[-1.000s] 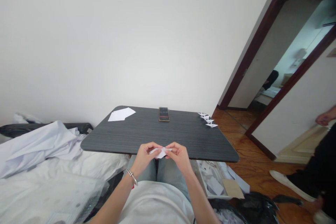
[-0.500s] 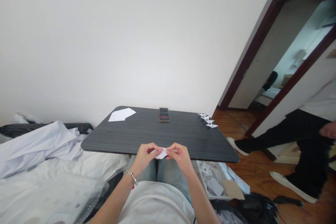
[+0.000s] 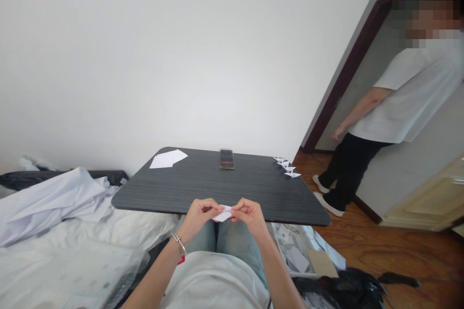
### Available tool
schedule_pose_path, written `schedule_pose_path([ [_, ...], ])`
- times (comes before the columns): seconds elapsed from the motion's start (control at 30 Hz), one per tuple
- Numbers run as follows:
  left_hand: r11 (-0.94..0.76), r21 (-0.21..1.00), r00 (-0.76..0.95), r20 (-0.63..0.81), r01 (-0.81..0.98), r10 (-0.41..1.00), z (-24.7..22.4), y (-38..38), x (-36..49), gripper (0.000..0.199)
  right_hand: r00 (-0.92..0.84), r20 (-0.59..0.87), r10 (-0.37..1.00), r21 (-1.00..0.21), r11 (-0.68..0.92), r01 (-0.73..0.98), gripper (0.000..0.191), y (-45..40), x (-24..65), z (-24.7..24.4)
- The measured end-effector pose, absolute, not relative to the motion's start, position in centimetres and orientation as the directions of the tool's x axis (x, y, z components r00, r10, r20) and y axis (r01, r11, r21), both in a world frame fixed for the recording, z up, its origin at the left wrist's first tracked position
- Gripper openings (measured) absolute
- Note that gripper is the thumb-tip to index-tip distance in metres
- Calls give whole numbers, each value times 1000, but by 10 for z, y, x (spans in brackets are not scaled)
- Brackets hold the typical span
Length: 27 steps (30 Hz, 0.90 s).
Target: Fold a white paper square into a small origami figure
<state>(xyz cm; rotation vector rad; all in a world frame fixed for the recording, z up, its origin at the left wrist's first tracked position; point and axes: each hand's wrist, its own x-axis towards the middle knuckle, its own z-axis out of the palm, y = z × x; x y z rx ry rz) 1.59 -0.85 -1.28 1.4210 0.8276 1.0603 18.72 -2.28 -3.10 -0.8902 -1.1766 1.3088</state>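
Observation:
A small piece of folded white paper is held at the near edge of the dark table. My left hand pinches its left side between thumb and fingers. On its right side, my right hand has a similar pinch. Several small folded paper figures stand in a row at the table's far right. White paper sheets lie overlapping at the far left. The fingertips hide parts of the folded paper.
A phone lies at the table's back middle, near the wall. White cloth and bedding are to the left. A bin with papers and black plastic bags are at lower right. A person is by the doorway.
The person on the right has walked farther away, towards the doorway, and now shows from head to feet. My hands stay nearly in place, both still pinching the folded paper.

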Motion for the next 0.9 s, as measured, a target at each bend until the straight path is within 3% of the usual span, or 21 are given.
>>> schedule_pose_path([
  [0.27, -23, 994, 435, 68, -108, 898, -9, -10, 16, 24, -83, 141, 987, -968, 120, -222, 16, -24, 188, -29],
  [0.9, 43, 991, 349, 5, -131, 937, -9, -15, 18, 22, -106, 140, 985, -971, 115, -211, 19, -28, 184, -23],
])
